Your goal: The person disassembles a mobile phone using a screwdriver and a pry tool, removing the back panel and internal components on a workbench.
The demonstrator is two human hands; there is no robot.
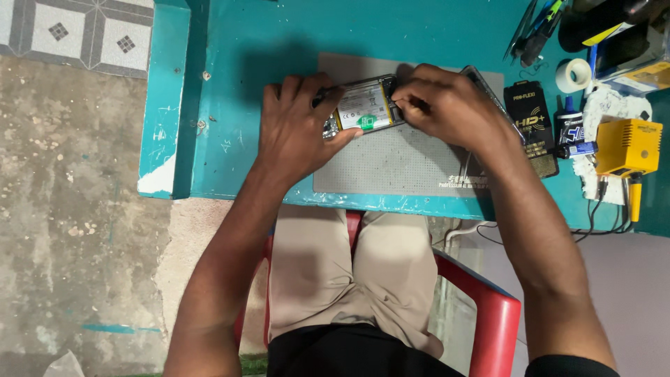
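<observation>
An opened smartphone point(364, 106) lies back-up on a grey work mat point(391, 164), its white battery and a green sticker showing. My left hand point(296, 126) grips the phone's left end, thumb along its near edge. My right hand point(447, 105) presses on the phone's right end, fingers curled; whether it holds a small tool is hidden. A thin grey panel point(488, 91) lies under my right wrist.
The teal table point(230, 105) holds a black package point(532, 126), a small bottle point(571, 129), a tape roll point(576, 74), a yellow device point(628, 145) with cables, and tweezers point(523, 31) at the back right. A red chair point(492, 321) is below me.
</observation>
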